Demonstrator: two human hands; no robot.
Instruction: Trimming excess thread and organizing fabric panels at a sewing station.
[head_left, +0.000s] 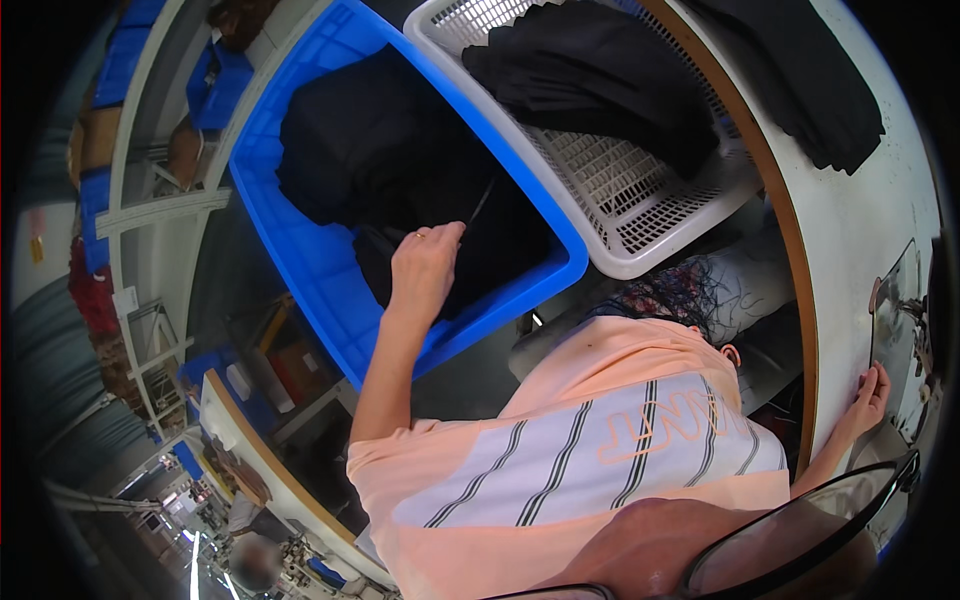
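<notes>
My left hand, a ring on one finger, reaches into a blue plastic crate. Its fingers are closed on black cloth heaped in that crate. From the fingertips runs a thin pale line, and I cannot tell whether it is a cloth edge or a slim object. Far to the right, my right hand rests at the white worktable, beside a shiny metal plate that looks like part of a sewing machine. Its fingers are bent close together, and whether they hold anything is unclear.
A white plastic basket with more black cloth adjoins the crate. Black fabric lies on the worktable's far end. Loose thread ends gather by my lap. At left stand metal-framed shelves; another person is in the distance.
</notes>
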